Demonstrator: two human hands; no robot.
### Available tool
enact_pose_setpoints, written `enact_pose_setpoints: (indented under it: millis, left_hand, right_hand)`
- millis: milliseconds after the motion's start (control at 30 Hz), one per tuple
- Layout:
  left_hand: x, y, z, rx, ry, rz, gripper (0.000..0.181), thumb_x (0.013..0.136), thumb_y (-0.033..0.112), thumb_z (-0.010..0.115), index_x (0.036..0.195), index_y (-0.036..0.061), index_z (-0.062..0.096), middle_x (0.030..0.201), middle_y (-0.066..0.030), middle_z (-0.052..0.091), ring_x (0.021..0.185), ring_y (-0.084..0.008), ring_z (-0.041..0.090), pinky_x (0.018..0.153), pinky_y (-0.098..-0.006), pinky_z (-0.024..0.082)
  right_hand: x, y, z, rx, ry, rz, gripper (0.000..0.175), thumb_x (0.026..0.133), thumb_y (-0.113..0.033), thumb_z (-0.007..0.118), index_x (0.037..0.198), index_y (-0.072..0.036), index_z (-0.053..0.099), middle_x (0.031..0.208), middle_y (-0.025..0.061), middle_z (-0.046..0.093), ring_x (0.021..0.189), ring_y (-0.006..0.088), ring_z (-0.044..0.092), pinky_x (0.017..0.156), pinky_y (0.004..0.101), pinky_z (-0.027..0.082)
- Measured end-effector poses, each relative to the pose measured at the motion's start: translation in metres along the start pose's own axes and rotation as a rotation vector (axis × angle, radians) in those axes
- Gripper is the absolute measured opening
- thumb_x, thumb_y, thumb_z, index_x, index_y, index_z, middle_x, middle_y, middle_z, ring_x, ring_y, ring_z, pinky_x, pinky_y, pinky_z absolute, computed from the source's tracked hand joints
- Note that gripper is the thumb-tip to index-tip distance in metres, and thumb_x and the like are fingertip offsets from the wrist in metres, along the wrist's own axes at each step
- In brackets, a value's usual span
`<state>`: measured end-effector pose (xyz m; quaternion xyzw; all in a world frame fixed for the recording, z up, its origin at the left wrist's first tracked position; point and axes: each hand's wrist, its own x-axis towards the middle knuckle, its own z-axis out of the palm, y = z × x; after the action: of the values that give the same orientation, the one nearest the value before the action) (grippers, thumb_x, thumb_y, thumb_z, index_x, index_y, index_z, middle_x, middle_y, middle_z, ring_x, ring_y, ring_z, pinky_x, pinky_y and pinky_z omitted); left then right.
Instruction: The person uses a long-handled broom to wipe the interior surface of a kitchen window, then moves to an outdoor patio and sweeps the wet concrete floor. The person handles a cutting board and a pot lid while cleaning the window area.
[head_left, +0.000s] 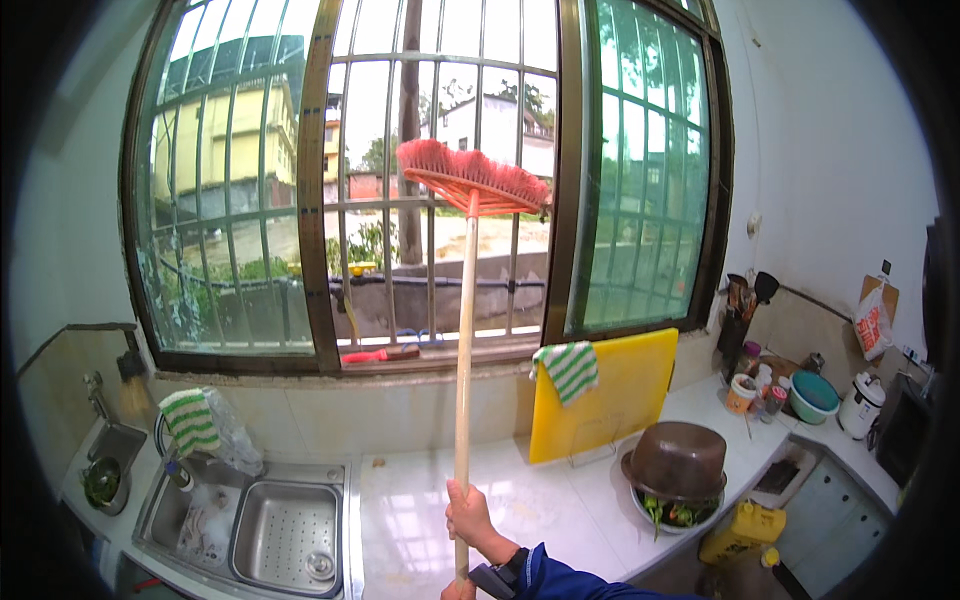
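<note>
A broom with red bristles (472, 172) is held upright, its head raised in front of the barred window and its bristles pointing up. My right hand (474, 514) grips the pale wooden handle (465, 337), with a dark band on the wrist and a blue sleeve behind it. Lower down, at the bottom edge, my left hand (457, 591) is partly visible, closed round the same handle. Behind the broom, the middle of the window shows metal bars (435, 97). Whether the bristles touch them cannot be told.
A double sink (289, 536) with suds stands left, a striped cloth (189, 421) at its tap. On the right are a yellow board (607, 397) with another cloth, a brown basin (679, 457) over a bowl of greens, jars and a cooker (861, 409). A red-handled brush (379, 354) lies on the sill.
</note>
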<state>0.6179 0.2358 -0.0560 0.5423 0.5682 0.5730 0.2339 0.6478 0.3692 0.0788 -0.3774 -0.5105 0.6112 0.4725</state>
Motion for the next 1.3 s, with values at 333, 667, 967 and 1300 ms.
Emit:
enact_pose_setpoints:
  millis: [333, 667, 967, 1300]
  left_hand:
    - [-0.117, -0.046, -0.087, 0.319, -0.147, -0.046, 0.034, 0.092, 0.025, 0.037, 0.078, -0.0012, 0.055, 0.060, -0.0212, 0.049, 0.057, -0.0373, 0.049, 0.051, -0.0455, 0.036]
    - [-0.141, -0.051, -0.139, 0.500, -0.129, -0.046, 0.037, 0.092, 0.026, 0.037, 0.076, -0.0017, 0.055, 0.060, -0.0217, 0.049, 0.057, -0.0380, 0.049, 0.051, -0.0457, 0.036]
    - [-0.106, -0.068, -0.138, 0.508, -0.110, 0.140, 0.038, 0.092, 0.028, 0.037, 0.075, -0.0021, 0.055, 0.060, -0.0221, 0.049, 0.057, -0.0386, 0.049, 0.051, -0.0458, 0.036]
    - [-0.059, -0.075, -0.078, 0.506, 0.041, -0.129, 0.031, 0.088, 0.032, 0.047, 0.077, 0.0034, 0.053, 0.063, -0.0242, 0.051, 0.057, -0.0417, 0.051, 0.045, -0.0479, 0.037]
  right_hand:
    - [-0.101, 0.079, 0.050, 0.072, -0.114, 0.397, 0.034, 0.090, -0.034, 0.047, 0.081, -0.002, 0.042, 0.053, 0.0038, 0.045, 0.040, 0.0151, 0.050, 0.038, 0.0297, 0.045]
    - [-0.057, 0.092, 0.066, 0.594, -0.226, 0.400, 0.032, 0.091, -0.042, 0.042, 0.080, -0.012, 0.040, 0.058, 0.0004, 0.037, 0.047, 0.0128, 0.036, 0.047, 0.0284, 0.037]
    - [0.020, 0.021, 0.059, 0.631, -0.277, 0.237, 0.041, 0.086, -0.053, 0.045, 0.075, -0.014, 0.038, 0.051, -0.0037, 0.031, 0.039, 0.0088, 0.032, 0.038, 0.0254, 0.033]
    - [0.058, 0.000, 0.011, 0.653, -0.421, 0.193, 0.048, 0.085, -0.060, 0.036, 0.067, -0.015, 0.036, 0.046, -0.0055, 0.026, 0.035, 0.0074, 0.026, 0.035, 0.0241, 0.028]
